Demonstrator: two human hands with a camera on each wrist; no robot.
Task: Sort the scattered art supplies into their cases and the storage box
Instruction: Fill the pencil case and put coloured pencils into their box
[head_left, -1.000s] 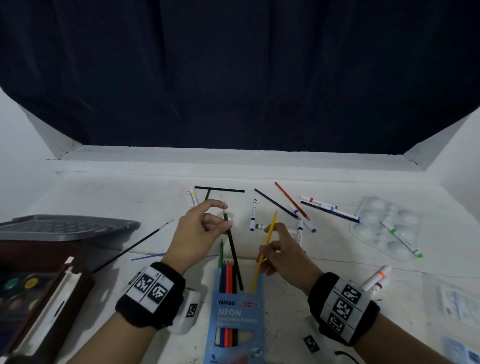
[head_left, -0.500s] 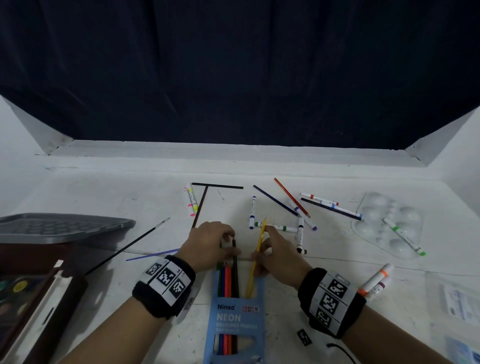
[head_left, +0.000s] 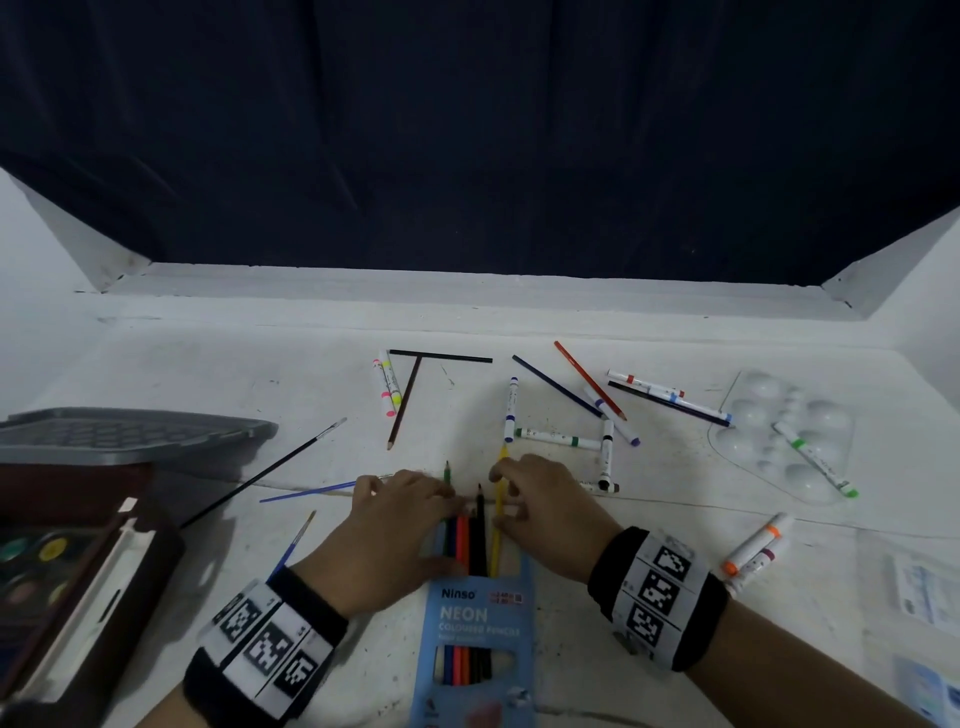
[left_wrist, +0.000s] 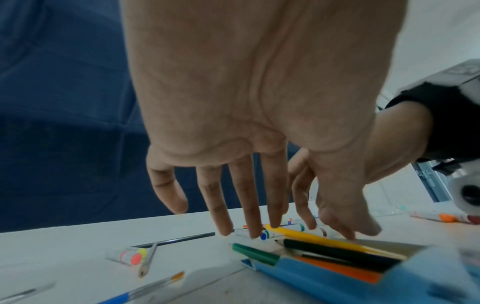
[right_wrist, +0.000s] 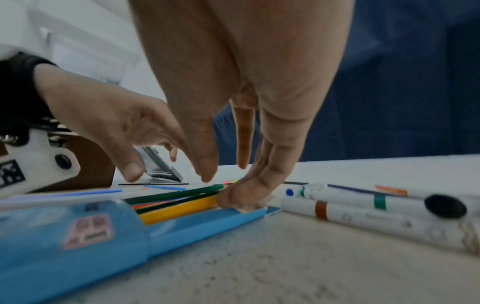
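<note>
A blue pencil case lies open at the table's front, with green, blue, red, orange, black and yellow pencils sticking out of its far end. My left hand hovers over their left side, fingers straight and spread, holding nothing. My right hand is on the right side. Its lower fingertips press the case flap beside the yellow pencil, while thumb and forefinger stand apart above it. The yellow pencil lies in the case next to the black pencil.
Markers and loose pencils lie scattered beyond the hands. A clear palette with a green marker sits at the right, an orange marker nearer. A grey box lid, a paint case and brushes are left.
Both hands came down to the case mouth. The black and yellow pencils went from raised and pinched to lying in the case; both pinches have opened.
</note>
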